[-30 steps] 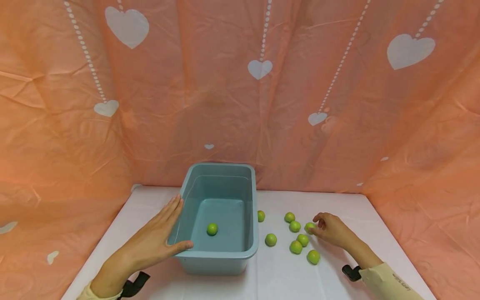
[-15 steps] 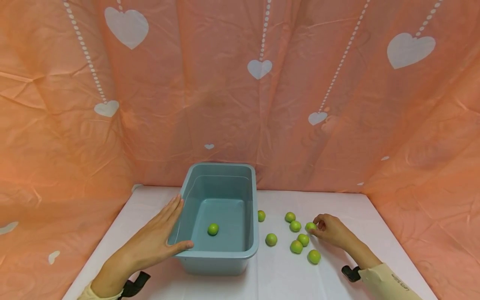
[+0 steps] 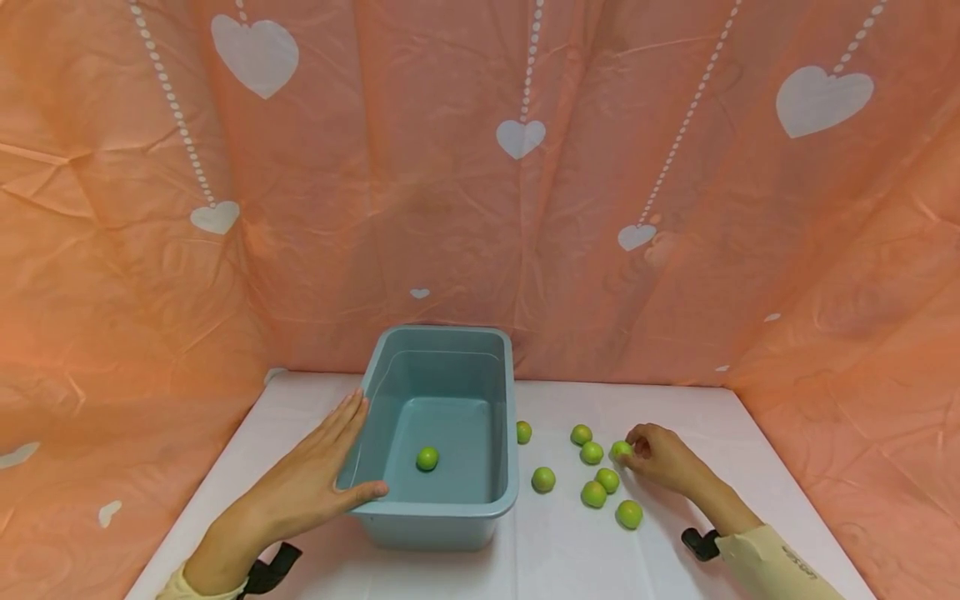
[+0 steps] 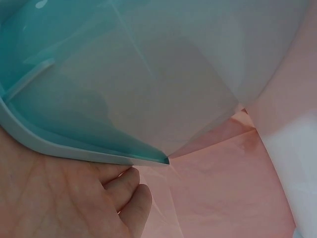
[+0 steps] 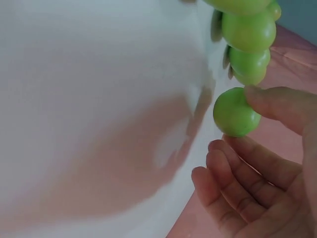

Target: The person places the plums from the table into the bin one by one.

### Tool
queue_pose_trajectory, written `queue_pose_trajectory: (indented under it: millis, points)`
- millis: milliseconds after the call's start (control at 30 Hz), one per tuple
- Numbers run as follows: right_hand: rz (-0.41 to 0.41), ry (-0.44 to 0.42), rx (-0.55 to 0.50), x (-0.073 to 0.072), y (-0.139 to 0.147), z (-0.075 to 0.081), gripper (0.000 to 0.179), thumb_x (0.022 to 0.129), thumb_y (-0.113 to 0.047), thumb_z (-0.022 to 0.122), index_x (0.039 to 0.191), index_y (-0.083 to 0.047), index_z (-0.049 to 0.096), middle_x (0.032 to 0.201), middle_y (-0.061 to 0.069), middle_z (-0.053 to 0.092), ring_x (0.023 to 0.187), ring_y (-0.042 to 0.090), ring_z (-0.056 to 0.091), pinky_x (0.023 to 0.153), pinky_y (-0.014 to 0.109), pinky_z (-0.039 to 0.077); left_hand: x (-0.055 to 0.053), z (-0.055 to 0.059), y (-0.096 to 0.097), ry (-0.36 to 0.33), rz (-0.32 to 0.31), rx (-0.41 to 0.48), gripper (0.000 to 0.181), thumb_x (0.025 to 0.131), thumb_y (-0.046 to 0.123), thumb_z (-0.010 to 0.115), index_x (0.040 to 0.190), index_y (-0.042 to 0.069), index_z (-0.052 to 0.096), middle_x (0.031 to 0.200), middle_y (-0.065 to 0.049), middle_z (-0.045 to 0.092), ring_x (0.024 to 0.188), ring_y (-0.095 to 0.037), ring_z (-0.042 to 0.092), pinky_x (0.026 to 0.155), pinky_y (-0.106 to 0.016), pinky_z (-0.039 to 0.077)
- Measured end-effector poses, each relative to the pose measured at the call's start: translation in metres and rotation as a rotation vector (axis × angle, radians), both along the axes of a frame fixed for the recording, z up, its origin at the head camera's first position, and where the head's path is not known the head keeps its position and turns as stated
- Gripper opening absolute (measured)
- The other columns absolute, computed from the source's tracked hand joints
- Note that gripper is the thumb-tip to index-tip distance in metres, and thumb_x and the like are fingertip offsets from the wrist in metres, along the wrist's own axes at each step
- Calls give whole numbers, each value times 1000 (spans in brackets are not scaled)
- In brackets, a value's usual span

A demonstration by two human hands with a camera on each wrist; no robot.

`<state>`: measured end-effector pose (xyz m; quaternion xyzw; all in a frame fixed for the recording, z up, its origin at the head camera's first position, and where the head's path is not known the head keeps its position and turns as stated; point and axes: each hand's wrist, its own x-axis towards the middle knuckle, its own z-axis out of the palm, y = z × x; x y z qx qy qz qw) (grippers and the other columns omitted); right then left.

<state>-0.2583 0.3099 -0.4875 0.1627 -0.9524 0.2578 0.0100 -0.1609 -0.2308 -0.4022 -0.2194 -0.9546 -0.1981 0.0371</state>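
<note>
A grey-blue plastic tub (image 3: 431, 508) stands on the table, a round green fruit (image 3: 427, 458) on its floor. My left hand (image 3: 315, 475) rests along the tub's left rim, fingers extended and thumb over the near-left corner. In the left wrist view the palm lies against the rim (image 4: 64, 152). To the right of the tub, my right hand (image 3: 663, 458) pinches another green fruit (image 5: 235, 113) between thumb and index finger. Its other fingers are bent and apart from the fruit. That fruit appears to be still at table level.
Several more green fruits (image 3: 594, 494) lie loose between the tub and my right hand. One fruit (image 3: 523, 432) sits close beside the tub's right wall. A white cloth covers the table (image 3: 570, 558). An orange curtain with hearts (image 3: 450, 208) encloses the back and sides.
My right thumb and fingertips have closed on the rightmost far fruit, which they were only reaching round a second ago. The left hand and the tub have stayed put.
</note>
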Motion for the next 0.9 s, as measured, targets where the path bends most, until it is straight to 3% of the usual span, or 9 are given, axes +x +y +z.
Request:
queue_pose_trajectory:
  millis: [433,900]
  points:
    - [35,114,-45,-4,-11,13,21,91,-12,82,103,2,72,89,3,67,81,18,60,69,29,55,0,1,0,3,1,0,113,95,68,71,171,2,20,180,-14,12,165,-37,13,124,-68,30]
    - [61,165,-75,-9,-36,28,26,91,-11,86,110,-1,72,97,4,69,84,20,63,73,33,59,0,0,-1,-3,-9,9,114,95,71,68,171,2,19,180,-15,11,165,-38,13,124,-68,29]
